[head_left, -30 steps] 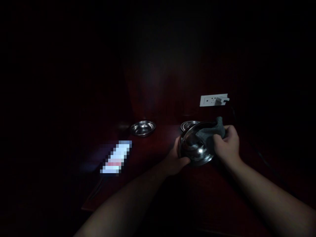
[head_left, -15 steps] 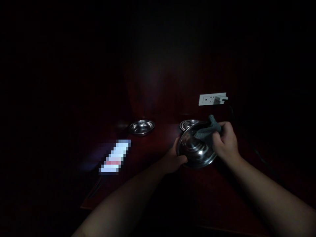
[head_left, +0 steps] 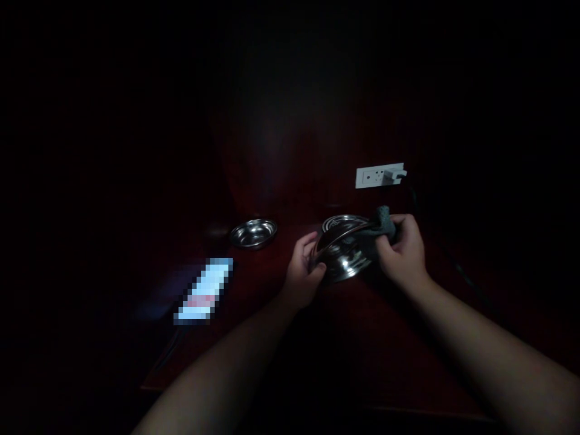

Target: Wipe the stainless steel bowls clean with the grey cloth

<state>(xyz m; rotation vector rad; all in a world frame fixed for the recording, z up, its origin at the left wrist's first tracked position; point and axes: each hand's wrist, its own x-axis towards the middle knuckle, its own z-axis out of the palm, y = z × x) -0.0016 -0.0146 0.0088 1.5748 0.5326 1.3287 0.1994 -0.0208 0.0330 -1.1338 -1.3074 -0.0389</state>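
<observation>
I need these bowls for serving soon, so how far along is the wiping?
Possibly done: one steel bowl sits alone on the table, though the dim light hides whether it's wiped. In hand: the left hand tilts a second bowl while the right hand presses a grey cloth on its rim. Left: another dish shows its rim just behind it.

Glossy polished metal bowl (head_left: 345, 257), soft matt grey cloth (head_left: 383, 219), dark glossy wooden table (head_left: 362, 338), shiny metal dish (head_left: 253, 232)
</observation>
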